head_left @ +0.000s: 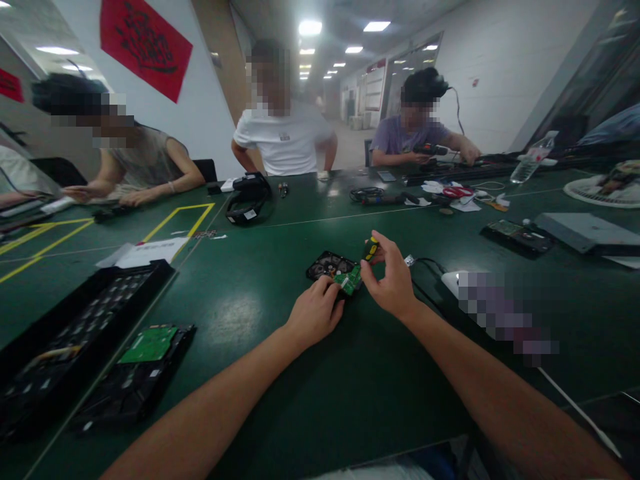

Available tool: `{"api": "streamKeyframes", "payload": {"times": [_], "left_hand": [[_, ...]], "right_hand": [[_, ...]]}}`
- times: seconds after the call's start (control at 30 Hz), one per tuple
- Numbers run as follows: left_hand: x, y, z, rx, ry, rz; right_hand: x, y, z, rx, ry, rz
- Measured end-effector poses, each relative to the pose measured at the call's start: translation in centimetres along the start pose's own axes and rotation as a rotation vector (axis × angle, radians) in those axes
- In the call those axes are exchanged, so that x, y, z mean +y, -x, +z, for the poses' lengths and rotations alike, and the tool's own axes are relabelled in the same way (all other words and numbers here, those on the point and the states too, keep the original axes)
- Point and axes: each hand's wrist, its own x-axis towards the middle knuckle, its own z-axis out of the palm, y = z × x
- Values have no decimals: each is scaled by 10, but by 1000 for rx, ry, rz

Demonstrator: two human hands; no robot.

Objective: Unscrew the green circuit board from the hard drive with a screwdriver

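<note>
While right hand (389,279) grips, yellow-black screwdriver handle (371,249) near-upright, top leaning right

Open table (260,243) extends left of the hard drive (325,265), bounded by the long black tray (131,313) and a black unit with a green board (149,344). Beyond the drive, a broad lane crosses the surface, limited by the headset (245,208) at far left and by the coiled cable (367,195) at the far side. On the drive's near side, the left grip (317,307) obstructs entry; a bare pocket lies nearer the person, between the forearms (240,377). To its right, the right grip (393,277) and screwdriver (371,249) block access; past them, a white device (451,283) narrows the passage.
</note>
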Motion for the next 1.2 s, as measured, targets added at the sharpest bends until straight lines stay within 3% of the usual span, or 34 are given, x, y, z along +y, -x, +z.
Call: {"api": "streamKeyframes", "payload": {"times": [0.37,0.8,1.2], "left_hand": [[-1,1,-3,-30,-89,81],[-5,2,6,-3,-72,76],[-4,3,3,-5,-77,97]], "right_hand": [[0,-1,0,13,2,-17],[2,0,1,3,-33,3],[2,1,1,5,0,-6]]}}
